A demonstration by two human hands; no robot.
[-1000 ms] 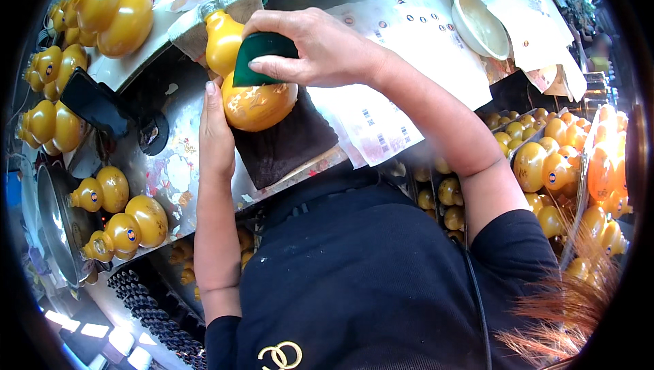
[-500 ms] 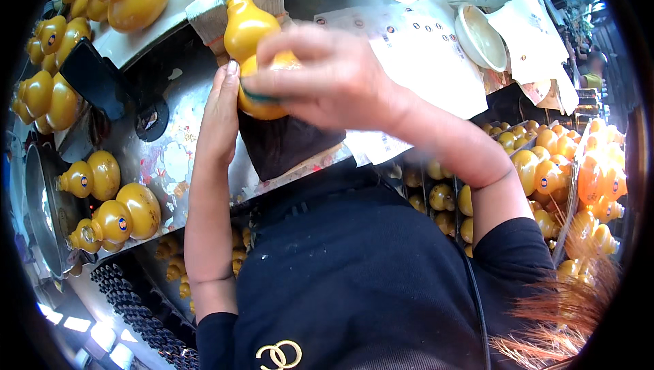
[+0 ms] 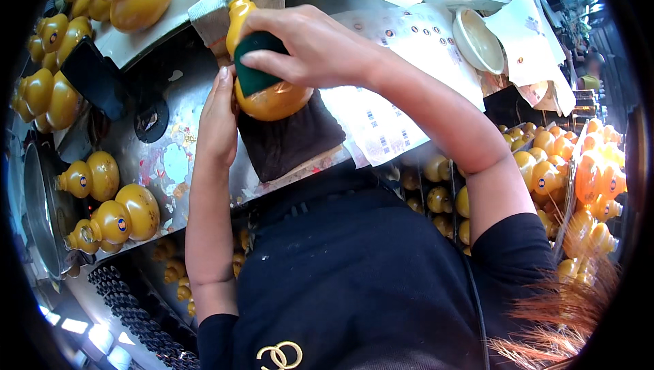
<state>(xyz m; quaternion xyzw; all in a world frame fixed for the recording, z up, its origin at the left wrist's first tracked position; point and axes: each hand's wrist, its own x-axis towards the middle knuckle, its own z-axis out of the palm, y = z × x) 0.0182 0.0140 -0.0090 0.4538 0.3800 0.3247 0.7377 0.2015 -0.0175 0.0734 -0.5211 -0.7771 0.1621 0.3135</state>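
A yellow gourd-shaped bottle [image 3: 279, 101] lies tilted, its clear neck on a folded pale cloth [image 3: 211, 12] and its wide end over a dark brown cloth [image 3: 293, 142]. My left hand [image 3: 219, 121] steadies the bottle along its left side, thumb up and the other fingers partly hidden behind it. Across the bottle's middle, my right hand [image 3: 306, 46] grips a dark green flat pad [image 3: 255, 73] between thumb and fingers, laid against the surface. Whether a label lies beneath the pad cannot be seen.
White printed sticker sheets [image 3: 381, 114] lie right of the bottle, with a pale bowl [image 3: 480, 39] beyond. More yellow gourd bottles [image 3: 136, 210] stand at the left, near a phone on a stand [image 3: 95, 73] and a metal basin [image 3: 44, 213]. Crated bottles [image 3: 545, 172] are at the lower right.
My right hand was blurred lower on the bottle; it is now higher and still, with the green pad lying broad across the bottle's middle. My left hand has stayed in place.
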